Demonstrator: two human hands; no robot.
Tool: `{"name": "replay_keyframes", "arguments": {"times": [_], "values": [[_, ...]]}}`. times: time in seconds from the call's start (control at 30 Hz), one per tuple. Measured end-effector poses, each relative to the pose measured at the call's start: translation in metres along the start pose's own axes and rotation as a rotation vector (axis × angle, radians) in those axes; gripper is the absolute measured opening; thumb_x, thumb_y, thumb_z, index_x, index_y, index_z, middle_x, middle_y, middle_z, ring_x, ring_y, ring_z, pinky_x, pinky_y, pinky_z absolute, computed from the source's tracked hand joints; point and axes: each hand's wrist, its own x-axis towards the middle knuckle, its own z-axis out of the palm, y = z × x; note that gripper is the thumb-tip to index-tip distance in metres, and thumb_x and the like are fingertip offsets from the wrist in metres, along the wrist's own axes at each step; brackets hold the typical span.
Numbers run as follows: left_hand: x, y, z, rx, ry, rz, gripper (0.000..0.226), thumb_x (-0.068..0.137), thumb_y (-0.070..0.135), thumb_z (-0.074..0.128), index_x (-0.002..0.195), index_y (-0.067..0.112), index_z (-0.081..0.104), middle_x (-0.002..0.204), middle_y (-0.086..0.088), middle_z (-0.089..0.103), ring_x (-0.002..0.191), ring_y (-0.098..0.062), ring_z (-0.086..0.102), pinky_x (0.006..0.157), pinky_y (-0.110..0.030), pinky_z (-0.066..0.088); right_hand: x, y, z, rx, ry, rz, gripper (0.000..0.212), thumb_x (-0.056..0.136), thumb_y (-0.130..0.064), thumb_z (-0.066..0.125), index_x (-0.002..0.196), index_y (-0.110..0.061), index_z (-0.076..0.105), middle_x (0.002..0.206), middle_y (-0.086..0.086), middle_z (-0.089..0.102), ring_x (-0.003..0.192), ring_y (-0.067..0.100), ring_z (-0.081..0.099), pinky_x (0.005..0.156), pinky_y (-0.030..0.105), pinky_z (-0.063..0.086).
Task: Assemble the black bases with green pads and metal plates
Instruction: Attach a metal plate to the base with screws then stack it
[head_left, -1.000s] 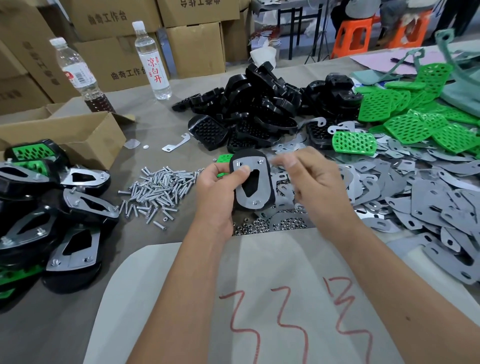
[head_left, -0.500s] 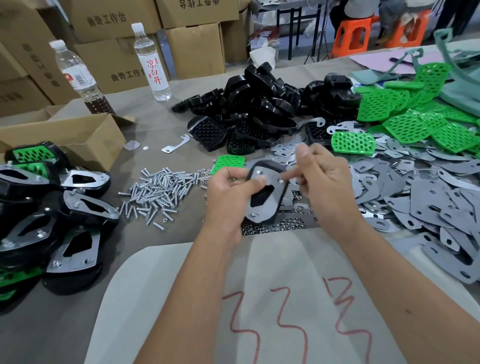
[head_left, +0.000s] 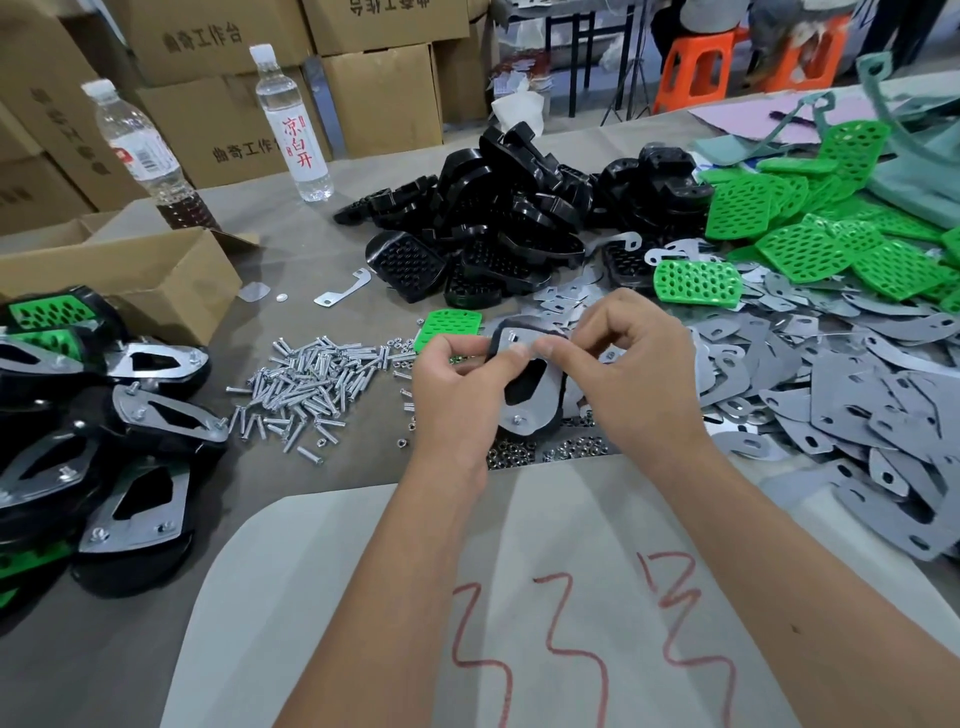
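Both hands, left hand (head_left: 457, 384) and right hand (head_left: 631, 364), are pinching the stiff, light base (head_left: 530, 387) by its rim, holding its plate (head_left: 540, 400) steady near the tabletop's middle.

Bright, even indoor light, soft shadows, wide-angle bending at the edges, slight overall softness.

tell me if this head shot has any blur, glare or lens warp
Head view: wide-angle warp bends the table edges and stretches the forearms; the hands, left and right, and the plate they hold look slightly soft; the screws glint brightly; lighting is even, shadows faint; the background boxes are a bit hazy.
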Motion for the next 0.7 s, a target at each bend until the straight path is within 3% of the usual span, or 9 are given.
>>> {"name": "replay_keyframes", "arguments": {"times": [0.07,0.17,0.23,0.37,0.47,0.57,0.7], "values": [[0.0006,-0.0012,0.0009,-0.027,-0.008,-0.003,0.03,0.08,0.01,0.085,0.095,0.011,0.059,0.088,-0.014,0.072,0.07,-0.02,0.07,0.067,-0.036,0.056,0.0001,0.0,-0.0003,0.065,-0.043,0.059,0.02,0.084,-0.026,0.085,0.079,-0.016,0.068,0.087,0.001,0.066,0.073,0.022,0.061,0.067,0.036,0.053],[0.002,0.0006,-0.0015,-0.105,-0.006,-0.034,0.03,0.08,0.008,0.085,0.095,0.011,0.059,0.086,-0.013,0.072,0.071,-0.023,0.071,0.065,-0.038,0.058,0.0005,-0.0004,-0.0011,0.306,-0.192,0.149,0.009,0.092,-0.008,0.077,0.099,-0.013,0.078,0.106,0.004,0.068,0.078,0.022,0.062,0.055,0.033,0.056],[0.0026,0.0003,-0.002,-0.107,0.004,-0.029,0.03,0.08,0.006,0.084,0.095,0.01,0.059,0.087,-0.015,0.072,0.072,-0.025,0.071,0.069,-0.041,0.059,-0.0001,-0.0003,0.0,0.394,-0.192,0.203,0.008,0.09,-0.001,0.077,0.092,-0.008,0.08,0.106,0.005,0.068,0.078,0.022,0.062,0.052,0.029,0.055],[0.0014,-0.0033,0.0017,-0.059,0.01,0.01,0.026,0.083,0.004,0.082,0.092,0.012,0.059,0.092,-0.017,0.07,0.077,-0.026,0.069,0.079,-0.046,0.058,-0.0002,0.0037,0.0012,0.405,-0.113,0.279,0.016,0.084,-0.009,0.085,0.075,-0.013,0.072,0.089,0.004,0.068,0.065,0.022,0.06,0.048,0.03,0.053],[0.0008,-0.003,0.001,-0.089,0.005,0.002,0.026,0.084,0.004,0.082,0.093,0.011,0.059,0.093,-0.02,0.072,0.078,-0.028,0.07,0.08,-0.049,0.059,0.0003,0.0041,0.0005,0.404,-0.143,0.253,0.005,0.088,-0.015,0.08,0.087,-0.018,0.075,0.089,0.02,0.068,0.059,0.022,0.059,0.05,0.031,0.052],[0.0017,-0.0019,-0.0013,-0.11,-0.01,-0.01,0.027,0.084,0.002,0.081,0.096,0.009,0.059,0.1,-0.029,0.073,0.08,-0.033,0.07,0.081,-0.054,0.059,0.0007,0.0032,0.0024,0.422,-0.165,0.197,0.014,0.089,-0.01,0.076,0.087,-0.022,0.081,0.103,0.01,0.072,0.075,0.019,0.063,0.048,0.027,0.051],[0.0015,-0.0019,-0.0004,-0.099,-0.075,-0.02,0.035,0.084,-0.002,0.079,0.114,0.004,0.063,0.091,-0.015,0.077,0.078,-0.029,0.074,0.074,-0.044,0.062,-0.0005,0.0057,0.005,0.364,-0.045,0.279,0.014,0.081,-0.024,0.086,0.076,-0.02,0.073,0.083,0.002,0.073,0.063,0.017,0.062,0.05,0.028,0.049]]}}
